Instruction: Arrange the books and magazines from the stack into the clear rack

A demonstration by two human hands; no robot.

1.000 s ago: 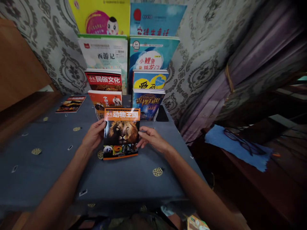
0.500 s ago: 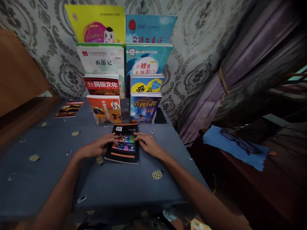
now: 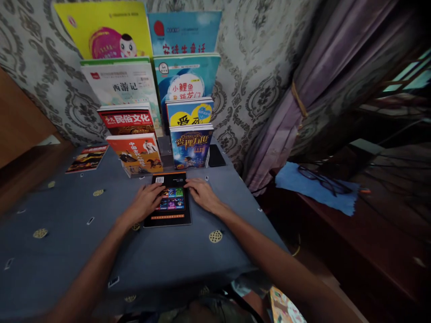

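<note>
A book point(image 3: 170, 211) lies flat on the blue-grey tablecloth point(image 3: 67, 242), its dark back cover with a barcode facing up. My left hand point(image 3: 148, 202) rests on its left half, fingers stretched over the cover. On the book's right edge my right hand point(image 3: 200, 194) lies flat, fingers pointing left. Neither hand grips it. Just behind stands a tiered rack of picture books, the nearest an orange one point(image 3: 136, 154) and a blue one point(image 3: 191, 146).
A thin magazine point(image 3: 87, 158) lies at the table's far left. A black phone point(image 3: 216, 155) sits right of the rack. Patterned wallpaper and a purple curtain point(image 3: 303, 89) stand behind. A blue cloth with glasses point(image 3: 316, 181) lies on a dark surface at right.
The book stood upright with its lion cover facing me; it was turned over and laid face down. Both hands went from holding its edges to resting flat on it. The view swung right.
</note>
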